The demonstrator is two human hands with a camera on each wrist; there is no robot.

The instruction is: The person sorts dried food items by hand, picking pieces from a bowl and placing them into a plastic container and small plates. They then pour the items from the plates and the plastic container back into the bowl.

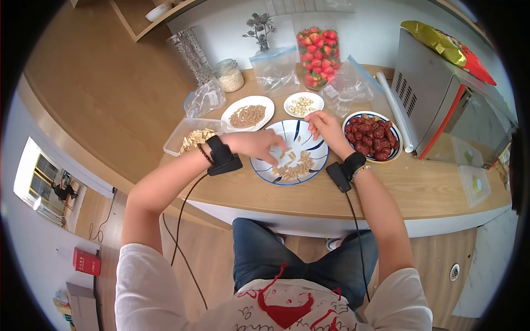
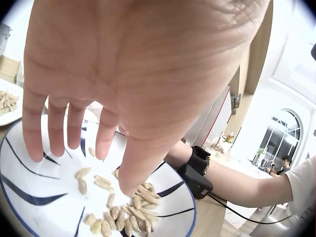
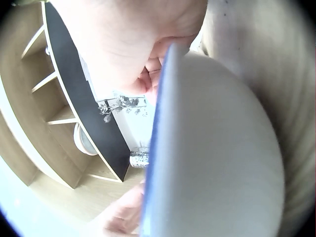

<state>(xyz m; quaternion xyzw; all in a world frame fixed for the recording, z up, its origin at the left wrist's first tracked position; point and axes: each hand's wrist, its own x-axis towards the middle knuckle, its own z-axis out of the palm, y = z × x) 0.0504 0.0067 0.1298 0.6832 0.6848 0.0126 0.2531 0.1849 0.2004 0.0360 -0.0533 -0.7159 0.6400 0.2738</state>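
A white plate with a blue rim and blue streaks (image 1: 282, 131) lies on the counter, bearing pale tan oblong pieces (image 1: 298, 167). My left hand (image 1: 256, 144) hovers over its left side. In the left wrist view the fingers of the left hand (image 2: 123, 74) point down, spread apart, the thumb close over the pile. At the far right rim is my right hand (image 1: 329, 131), its fingers bent and thumb near them. The plate (image 3: 222, 148) partly hides those fingertips in the right wrist view, and I cannot tell whether they pinch anything.
Around the plate stand a white plate of light-brown pieces (image 1: 265, 105), a small dish of pale round seeds (image 1: 302, 105), a bowl of red dates (image 1: 372, 137) and a clear box of yellowish flakes (image 1: 197, 139). Behind are plastic bags (image 1: 276, 71) and strawberries (image 1: 318, 55); a microwave (image 1: 436, 99) stands right.
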